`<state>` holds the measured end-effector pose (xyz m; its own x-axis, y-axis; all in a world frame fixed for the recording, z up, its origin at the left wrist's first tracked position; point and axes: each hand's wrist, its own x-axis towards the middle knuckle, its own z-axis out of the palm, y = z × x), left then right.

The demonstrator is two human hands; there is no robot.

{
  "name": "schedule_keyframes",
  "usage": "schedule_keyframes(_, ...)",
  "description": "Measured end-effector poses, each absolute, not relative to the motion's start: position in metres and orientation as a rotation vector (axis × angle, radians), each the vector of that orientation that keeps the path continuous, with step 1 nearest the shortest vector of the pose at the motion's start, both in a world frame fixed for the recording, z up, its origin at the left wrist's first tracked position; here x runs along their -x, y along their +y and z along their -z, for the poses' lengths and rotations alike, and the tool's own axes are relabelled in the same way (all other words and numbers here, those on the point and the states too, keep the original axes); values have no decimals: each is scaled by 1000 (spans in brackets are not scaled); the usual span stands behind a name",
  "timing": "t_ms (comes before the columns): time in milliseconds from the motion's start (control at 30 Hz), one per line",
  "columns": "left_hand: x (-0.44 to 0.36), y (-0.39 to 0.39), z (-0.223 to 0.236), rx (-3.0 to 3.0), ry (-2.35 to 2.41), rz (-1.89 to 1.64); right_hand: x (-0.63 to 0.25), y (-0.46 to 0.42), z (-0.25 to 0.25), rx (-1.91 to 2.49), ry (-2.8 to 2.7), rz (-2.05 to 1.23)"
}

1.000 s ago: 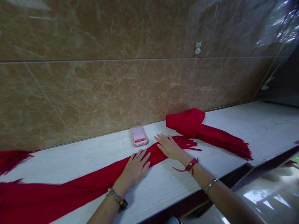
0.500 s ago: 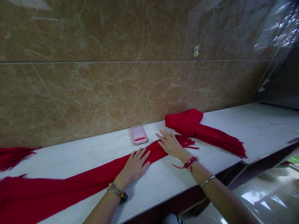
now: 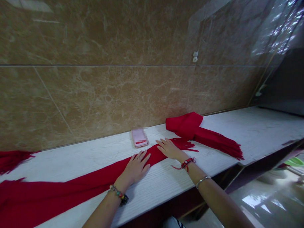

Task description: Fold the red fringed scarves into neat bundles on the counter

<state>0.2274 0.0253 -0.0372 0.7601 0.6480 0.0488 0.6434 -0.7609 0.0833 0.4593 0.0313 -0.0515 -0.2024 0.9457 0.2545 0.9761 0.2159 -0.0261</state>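
A long red scarf (image 3: 94, 176) stretches across the white tabletop from the lower left toward the middle, ending in a fringe. My left hand (image 3: 135, 166) lies flat on its narrow folded part, fingers spread. Close to the fringed end, my right hand (image 3: 169, 149) presses down on the same cloth, its fingers also stretched out. Just beyond the fringe sits a second red scarf (image 3: 187, 126), folded over itself, with its tassels pointing right. A phone in a pinkish case (image 3: 140, 138) rests behind the scarf, between my hands and the wall.
A brown marbled tile wall (image 3: 104, 102) rises along the back of the white table (image 3: 154, 183). More red fringed cloth (image 3: 11, 160) lies at the far left. A dark box-like object (image 3: 285, 82) stands at the right end. A green basin (image 3: 295, 161) is on the floor.
The view has shifted slightly, so the scene sits a little further left. Both hands stay flat on the scarf, and the cloth looks unchanged.
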Motion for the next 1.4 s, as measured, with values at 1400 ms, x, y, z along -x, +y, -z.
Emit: schedule_keyframes(1400,-123,31,-9,-2788,930,-265,-418,2,29,1000,-2421,150)
